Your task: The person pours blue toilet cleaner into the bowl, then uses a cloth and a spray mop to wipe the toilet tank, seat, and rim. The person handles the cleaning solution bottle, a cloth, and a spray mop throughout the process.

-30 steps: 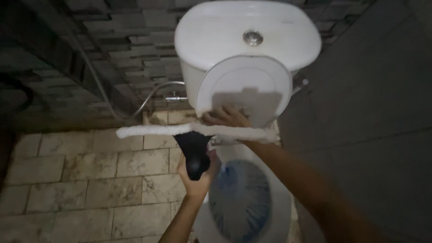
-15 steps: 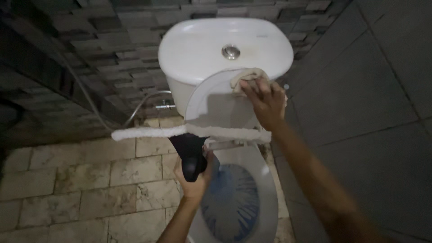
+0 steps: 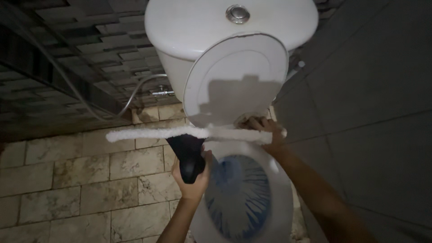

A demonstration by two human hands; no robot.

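**Wiping the base of the raised toilet lid**

The white toilet (image 3: 245, 198) stands before me, lid (image 3: 236, 76) up. My left hand (image 3: 192, 177) grips a window-washer's black handle (image 3: 188, 155); my right hand (image 3: 263, 130) presses a cloth (image 3: 247, 119) at the lid's hinge.

I see a white toilet lid (image 3: 238, 76) and white tank (image 3: 198, 27) w/ a silver flush button (image 3: 237, 13). Bowl (image 3: 238, 193) shows blue streaks, radiating. Mop head (image 3: 148, 133) is white, fuzzy; its handle grip (image 3: 189, 155) black. Floor tiles (image 3: 76, 180) beige, mottled; wall (image 3: 369, 90) dark grey.
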